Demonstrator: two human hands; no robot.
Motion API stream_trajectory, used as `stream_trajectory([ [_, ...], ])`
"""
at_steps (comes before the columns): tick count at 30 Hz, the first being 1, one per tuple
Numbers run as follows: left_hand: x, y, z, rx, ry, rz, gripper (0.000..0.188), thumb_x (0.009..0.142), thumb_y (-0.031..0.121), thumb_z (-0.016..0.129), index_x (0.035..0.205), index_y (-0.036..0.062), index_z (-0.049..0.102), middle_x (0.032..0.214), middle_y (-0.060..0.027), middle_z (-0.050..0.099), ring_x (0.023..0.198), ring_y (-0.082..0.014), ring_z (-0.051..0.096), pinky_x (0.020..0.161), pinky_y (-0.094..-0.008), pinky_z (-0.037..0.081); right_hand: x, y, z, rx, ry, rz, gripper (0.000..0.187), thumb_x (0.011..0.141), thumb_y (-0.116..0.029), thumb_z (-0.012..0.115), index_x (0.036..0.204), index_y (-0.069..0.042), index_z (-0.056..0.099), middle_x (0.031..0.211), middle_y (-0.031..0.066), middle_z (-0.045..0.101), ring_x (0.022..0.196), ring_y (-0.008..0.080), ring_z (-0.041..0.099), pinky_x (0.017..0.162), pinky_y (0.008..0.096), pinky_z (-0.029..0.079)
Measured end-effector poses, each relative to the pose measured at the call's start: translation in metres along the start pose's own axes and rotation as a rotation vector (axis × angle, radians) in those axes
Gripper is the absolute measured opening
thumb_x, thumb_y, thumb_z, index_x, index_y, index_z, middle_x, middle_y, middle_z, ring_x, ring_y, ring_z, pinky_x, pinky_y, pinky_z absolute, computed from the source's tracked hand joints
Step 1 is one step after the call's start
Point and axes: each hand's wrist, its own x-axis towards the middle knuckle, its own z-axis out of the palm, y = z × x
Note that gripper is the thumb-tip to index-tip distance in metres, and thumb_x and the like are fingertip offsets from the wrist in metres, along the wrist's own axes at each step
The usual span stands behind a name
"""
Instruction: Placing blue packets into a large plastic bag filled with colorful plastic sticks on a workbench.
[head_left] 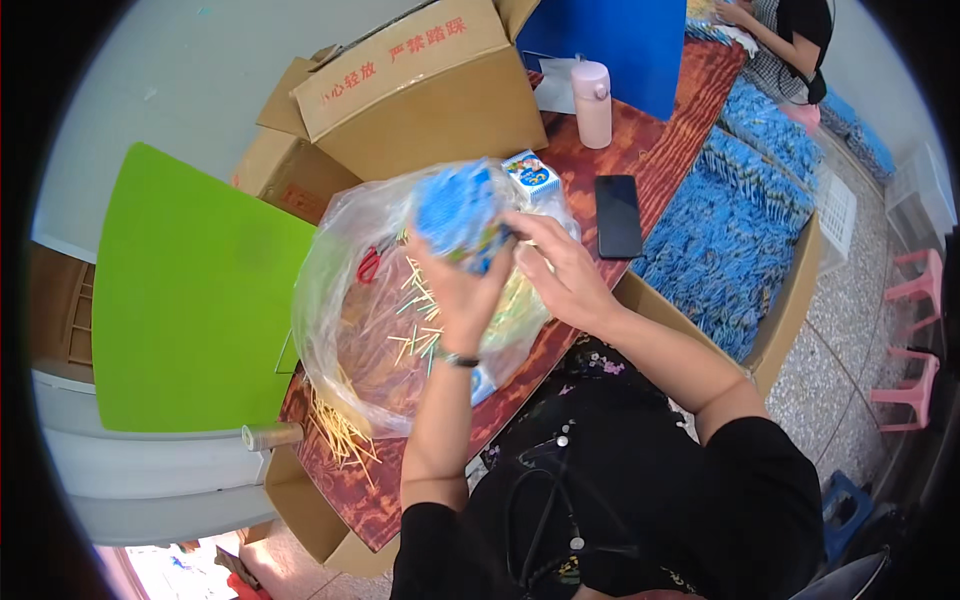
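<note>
A blurred bundle of small blue-wrapped pieces [455, 205] is held up over the table, with some green and yellow at its lower end. My left hand [462, 290] is closed around its lower part from below. Against the bundle's right side rests my right hand [565, 275], fingers stretched toward it and not wrapped round it. Beneath both hands spreads a clear plastic bag [335, 225], with pale and green thin sticks [420, 305] scattered on it. Red-handled scissors [369, 265] lie to the left of the sticks.
A small blue-and-white box [530, 173], a black phone [619, 215] and a pink bottle [592, 105] stand or lie toward the right. Cardboard boxes [430, 110] rise behind. Yellow sticks [340, 430] lie near left. A carton of blue pieces [715, 240] flanks the table; another person [795, 50] works far right.
</note>
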Motion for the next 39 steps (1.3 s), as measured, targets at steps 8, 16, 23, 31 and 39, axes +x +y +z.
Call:
stream_trajectory([
  [8,-0.008,0.051,0.125,0.126,-0.282,0.456,0.103,0.069,0.009,0.072,0.149,-0.0013,0.009,0.131,-0.0256,0.03,0.118,-0.0448,0.034,0.103,-0.0537,0.027,-0.001,0.05,-0.075,0.657,0.307,0.146,0.077,0.08,-0.03,0.079,0.138,-0.001,0.037,0.129,0.0103,0.052,0.119,0.0204,0.051,0.103,0.0353,0.04],
  [16,-0.008,0.083,0.195,-0.301,-0.782,0.334,0.103,0.071,0.002,0.066,0.148,-0.0065,-0.002,0.133,-0.0237,0.045,0.119,-0.0379,0.045,0.102,-0.0412,0.037,-0.029,0.109,-0.165,0.749,0.718,0.273,0.045,0.084,-0.02,0.074,0.121,-0.004,0.055,0.112,0.0047,0.063,0.1,0.0146,0.061,0.088,0.0321,0.05],
  [23,-0.018,0.077,0.261,-0.481,-0.936,0.148,0.095,0.074,0.001,0.064,0.149,-0.0043,0.007,0.141,-0.0278,0.032,0.124,-0.0415,0.041,0.107,-0.045,0.034,-0.057,0.19,-0.222,0.754,1.017,0.34,0.044,0.085,-0.013,0.07,0.123,-0.003,0.053,0.112,0.0077,0.064,0.101,0.0168,0.062,0.087,0.0329,0.051],
  [31,0.0,0.028,0.188,-0.353,-0.987,0.06,0.06,0.082,-0.008,0.063,0.137,-0.0053,0.041,0.14,-0.0201,0.035,0.124,-0.0287,0.049,0.098,-0.0368,0.048,-0.021,0.37,-0.302,-0.54,1.306,0.514,0.076,0.072,-0.027,0.082,0.129,0.003,0.042,0.116,0.018,0.059,0.105,0.0317,0.059,0.091,0.0389,0.046],
  [39,0.003,-0.018,0.129,-0.381,-0.967,-0.333,0.061,0.08,-0.012,0.056,0.138,-0.0017,0.041,0.141,-0.0159,0.034,0.126,-0.0289,0.047,0.098,-0.0403,0.049,0.028,0.499,-0.315,-1.097,1.081,0.684,0.095,0.068,-0.023,0.079,0.144,-0.003,0.025,0.129,0.0286,0.04,0.114,0.0468,0.043,0.099,0.0516,0.039],
])
